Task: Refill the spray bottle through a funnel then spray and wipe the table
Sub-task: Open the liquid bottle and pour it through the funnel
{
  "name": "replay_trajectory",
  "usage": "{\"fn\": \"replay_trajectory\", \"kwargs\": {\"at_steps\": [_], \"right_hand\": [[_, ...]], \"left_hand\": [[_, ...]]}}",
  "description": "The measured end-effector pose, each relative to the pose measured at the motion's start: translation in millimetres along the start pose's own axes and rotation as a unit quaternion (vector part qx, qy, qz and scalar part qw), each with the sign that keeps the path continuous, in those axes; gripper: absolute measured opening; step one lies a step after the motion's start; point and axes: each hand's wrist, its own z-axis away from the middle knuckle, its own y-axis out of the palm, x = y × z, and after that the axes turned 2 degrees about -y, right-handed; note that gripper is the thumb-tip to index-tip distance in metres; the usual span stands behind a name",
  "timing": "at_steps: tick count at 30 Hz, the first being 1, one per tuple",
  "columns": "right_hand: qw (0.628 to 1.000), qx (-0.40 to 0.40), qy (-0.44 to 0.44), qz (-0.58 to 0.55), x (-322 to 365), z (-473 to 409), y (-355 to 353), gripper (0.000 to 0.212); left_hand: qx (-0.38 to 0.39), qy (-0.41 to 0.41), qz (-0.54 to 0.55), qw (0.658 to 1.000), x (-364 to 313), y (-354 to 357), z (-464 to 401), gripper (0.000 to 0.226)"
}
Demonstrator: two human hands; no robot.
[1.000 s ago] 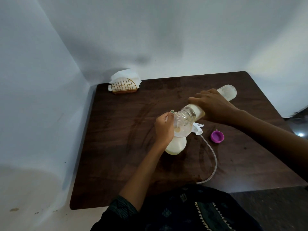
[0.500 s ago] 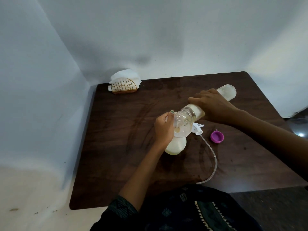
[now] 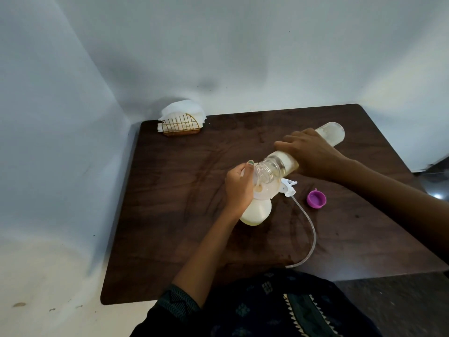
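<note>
Head view: my left hand [image 3: 239, 188] grips the funnel [image 3: 339, 190] atop the spray bottle [image 3: 256, 211] while my right hand [image 3: 313, 154] holds the refill bottle [image 3: 279, 166] tipped into it. Refill underway, I judge; sprayer head [image 3: 362, 188] and purple cap [image 3: 316, 198] lie on the surface [image 3: 184, 190], spraying and wiping remain

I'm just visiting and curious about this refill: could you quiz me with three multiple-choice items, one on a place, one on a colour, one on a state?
1. Where is the napkin holder?
A. far left corner of the table
B. beside the cap
C. on the floor

2. What colour is the loose cap?
A. green
B. purple
C. red

3. How is the refill bottle held?
A. upright
B. capped, lying flat
C. tipped, mouth over the funnel

Answers: 1 A, it sits by the wall corner. 2 B, plainly purple. 3 C, the right hand tilts it; the left hand steadies the funnel.
</note>
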Motion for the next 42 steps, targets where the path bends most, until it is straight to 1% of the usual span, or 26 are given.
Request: {"fn": "replay_trajectory", "kwargs": {"at_steps": [8, 14, 22, 28, 35, 39, 42], "right_hand": [[1.0, -0.006, -0.006, 0.012, -2.5, -1.0, 1.8, 0.049], [1.0, -0.003, -0.006, 0.009, -3.3, -0.4, -0.8, 0.048], [1.0, 0.006, -0.004, 0.021, -6.8, -0.6, -0.1, 0.049], [1.0, 0.007, -0.005, 0.015, -4.0, -0.8, -0.5, 0.049], [1.0, 0.011, -0.004, 0.019, -3.7, -1.8, 1.6, 0.049], [1.0, 0.019, 0.001, 0.012, -3.9, -1.1, -1.2, 0.049], [1.0, 0.011, -0.003, 0.011, -4.1, -0.6, -1.6, 0.047]], "left_hand": [[-0.003, -0.01, 0.008, 1.0, -2.1, 2.4, -0.1, 0.037], [-0.003, -0.015, 0.009, 1.0, -2.9, 3.5, -0.4, 0.035], [-0.005, -0.017, 0.005, 1.0, -2.8, 4.9, -0.3, 0.04], [-0.001, -0.016, 0.003, 1.0, -2.3, 3.6, 0.2, 0.035], [-0.007, -0.012, -0.004, 1.0, -0.6, 2.7, -0.7, 0.042], [-0.007, -0.015, -0.01, 1.0, -0.8, 3.5, -0.7, 0.041], [-0.006, -0.014, -0.01, 1.0, -2.8, 4.3, 0.6, 0.041]]}}
